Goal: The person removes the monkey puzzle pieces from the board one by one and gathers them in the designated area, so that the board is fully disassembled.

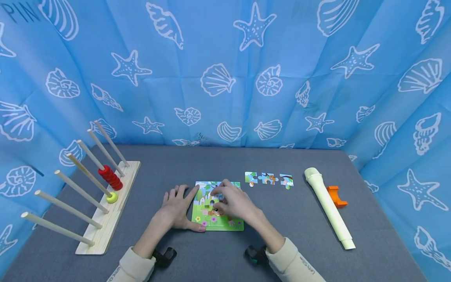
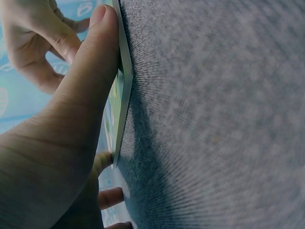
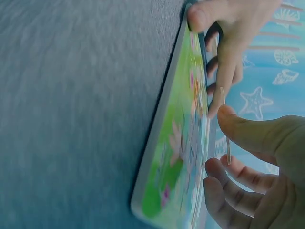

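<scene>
A colourful jigsaw puzzle board [image 1: 225,226] lies flat on the grey table. My left hand [image 1: 176,209] rests along its left side, fingers spread, with the thumb on the near left corner and the index finger by the far one. Over the board, my right hand [image 1: 237,201] pinches a thin puzzle piece [image 3: 228,149] between thumb and fingers. In the right wrist view that piece appears edge-on, raised off the board, so its picture is hidden. Three loose puzzle pieces [image 1: 269,178] lie in a row beyond the board's far right corner.
At the left stands a wooden base [image 1: 116,219] with several tilted pegs, red rings [image 1: 110,178] and a yellow ring [image 1: 112,197]. Toward the right lie a cream microphone-shaped stick [image 1: 329,207] and an orange curved block [image 1: 336,196]. A blue shell-patterned curtain [image 1: 225,105] hangs behind the table.
</scene>
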Demonstrator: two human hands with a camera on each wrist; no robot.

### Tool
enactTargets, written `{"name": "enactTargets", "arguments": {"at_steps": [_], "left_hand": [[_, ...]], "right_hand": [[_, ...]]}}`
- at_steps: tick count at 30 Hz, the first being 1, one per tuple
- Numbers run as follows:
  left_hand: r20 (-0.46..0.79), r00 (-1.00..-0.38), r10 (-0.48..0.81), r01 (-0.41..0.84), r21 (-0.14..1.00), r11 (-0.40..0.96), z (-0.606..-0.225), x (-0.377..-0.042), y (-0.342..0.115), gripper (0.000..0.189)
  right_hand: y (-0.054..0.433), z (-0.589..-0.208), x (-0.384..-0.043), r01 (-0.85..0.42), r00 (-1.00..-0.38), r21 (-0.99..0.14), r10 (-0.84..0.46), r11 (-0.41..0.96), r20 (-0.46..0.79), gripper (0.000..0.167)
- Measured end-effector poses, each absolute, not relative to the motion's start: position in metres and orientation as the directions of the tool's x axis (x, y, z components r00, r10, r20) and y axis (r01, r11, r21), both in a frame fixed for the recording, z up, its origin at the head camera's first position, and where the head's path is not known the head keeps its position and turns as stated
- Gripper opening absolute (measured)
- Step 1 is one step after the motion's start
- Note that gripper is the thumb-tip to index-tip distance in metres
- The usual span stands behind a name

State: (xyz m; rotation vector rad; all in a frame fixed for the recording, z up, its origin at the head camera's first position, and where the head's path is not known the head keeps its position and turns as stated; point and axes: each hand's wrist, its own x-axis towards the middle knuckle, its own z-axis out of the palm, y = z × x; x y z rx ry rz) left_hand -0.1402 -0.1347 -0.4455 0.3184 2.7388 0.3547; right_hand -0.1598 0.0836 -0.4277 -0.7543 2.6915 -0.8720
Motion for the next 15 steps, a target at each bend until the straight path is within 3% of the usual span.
{"name": "enactTargets", "arguments": {"at_steps": [15], "left_hand": [[-0.329, -0.912, 0.245, 0.162, 0.26, 0.952, -0.447, -0.141, -0.133, 0.129]], "right_hand": [[0.128, -0.429, -0.164, -0.324, -0.893, -0.585, -0.444, 0.743, -0.07, 0.031]]}}
